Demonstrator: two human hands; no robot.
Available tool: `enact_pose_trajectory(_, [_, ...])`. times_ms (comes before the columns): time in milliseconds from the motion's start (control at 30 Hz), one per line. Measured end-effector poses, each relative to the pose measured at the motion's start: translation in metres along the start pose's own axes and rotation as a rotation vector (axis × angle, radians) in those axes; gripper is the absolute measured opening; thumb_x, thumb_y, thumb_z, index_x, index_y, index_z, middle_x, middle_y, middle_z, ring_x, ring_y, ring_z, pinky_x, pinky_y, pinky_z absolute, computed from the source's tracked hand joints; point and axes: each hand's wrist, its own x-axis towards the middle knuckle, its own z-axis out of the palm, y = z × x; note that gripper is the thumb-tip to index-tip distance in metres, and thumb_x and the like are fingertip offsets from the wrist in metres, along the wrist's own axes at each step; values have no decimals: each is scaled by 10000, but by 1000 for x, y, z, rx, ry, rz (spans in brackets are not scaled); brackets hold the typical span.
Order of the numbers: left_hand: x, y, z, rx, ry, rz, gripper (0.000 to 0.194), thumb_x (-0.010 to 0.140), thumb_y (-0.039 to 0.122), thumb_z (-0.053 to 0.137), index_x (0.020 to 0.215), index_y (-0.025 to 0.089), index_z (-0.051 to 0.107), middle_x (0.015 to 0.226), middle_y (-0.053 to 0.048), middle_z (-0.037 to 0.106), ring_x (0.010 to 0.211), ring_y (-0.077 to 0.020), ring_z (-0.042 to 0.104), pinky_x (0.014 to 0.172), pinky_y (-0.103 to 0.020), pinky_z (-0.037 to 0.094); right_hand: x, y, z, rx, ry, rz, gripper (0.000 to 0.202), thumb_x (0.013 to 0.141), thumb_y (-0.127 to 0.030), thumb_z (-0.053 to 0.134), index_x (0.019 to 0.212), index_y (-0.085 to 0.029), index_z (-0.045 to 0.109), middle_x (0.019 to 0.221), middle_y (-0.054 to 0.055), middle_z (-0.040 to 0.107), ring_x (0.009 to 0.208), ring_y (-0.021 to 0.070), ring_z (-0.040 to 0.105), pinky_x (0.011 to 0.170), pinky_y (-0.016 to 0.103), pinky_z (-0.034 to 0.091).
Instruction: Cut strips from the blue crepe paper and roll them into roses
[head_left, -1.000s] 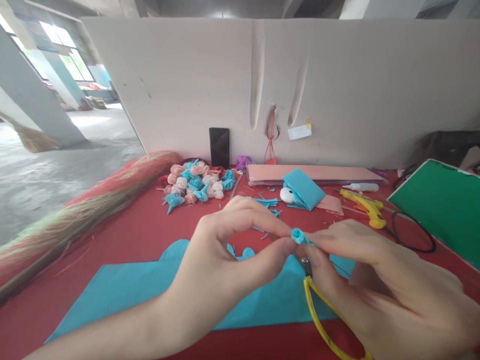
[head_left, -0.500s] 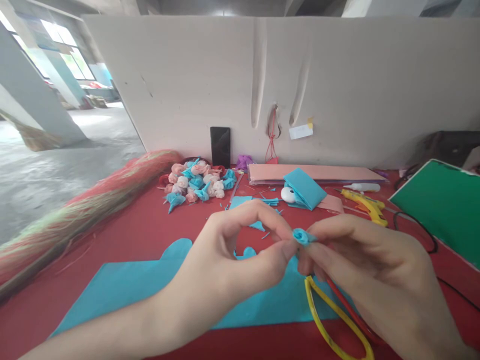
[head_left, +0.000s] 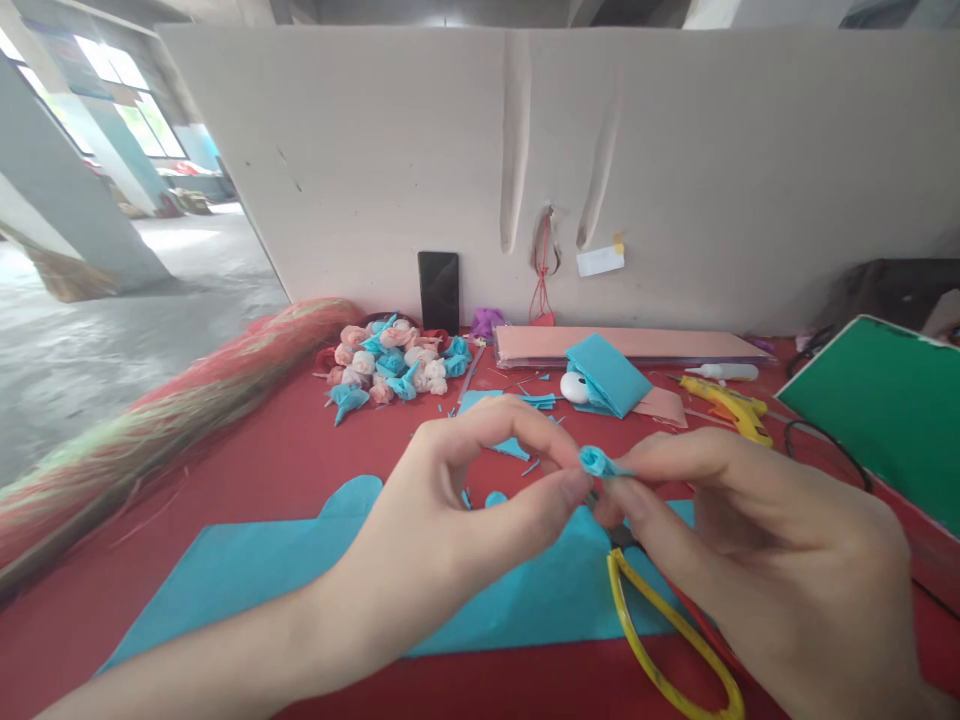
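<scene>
Between both hands is a small blue paper flower (head_left: 598,462), a tight roll with a spiral top. My left hand (head_left: 487,500) pinches its left side between thumb and forefinger. From the other side my right hand (head_left: 757,530) grips it, thumb and forefinger closed on the paper. Below the hands, a large blue paper sheet (head_left: 247,570) with curved cut-outs along its far edge lies on the red table. Scissors with yellow-rimmed handles (head_left: 660,630) rest on the sheet under my right hand, which partly hides them.
A pile of pink, white, red and blue paper flowers (head_left: 391,362) sits at the back, near a phone (head_left: 439,292) against the white board. Farther right are a folded blue paper (head_left: 609,375), a yellow glue gun (head_left: 727,408) and a green board (head_left: 885,420). Blue scraps lie mid-table.
The paper flower has tilted and moved slightly up and left between my fingers. My right hand has turned a little and spread outward to the right; my left hand barely moved.
</scene>
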Motion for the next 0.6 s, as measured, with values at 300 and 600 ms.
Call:
enact_pose_trajectory(300, [-1,-1,-1,47,22,-6,93,826,283,608,758,220,619,733,31,631,713,-126,530,563,-202,419,-2,-1,1,-62,64,-53,159,741,-116,655,753,-268,608,578,-96,628,486,65,557,465,148,474])
enact_pose_trajectory(600, [0,-1,-2,0,26,1,84,828,258,623,759,211,632,736,39,633,728,-109,555,637,-182,464,-6,8,5,-139,126,-137,96,842,-273,602,749,-293,586,582,-69,605,498,99,549,450,219,440])
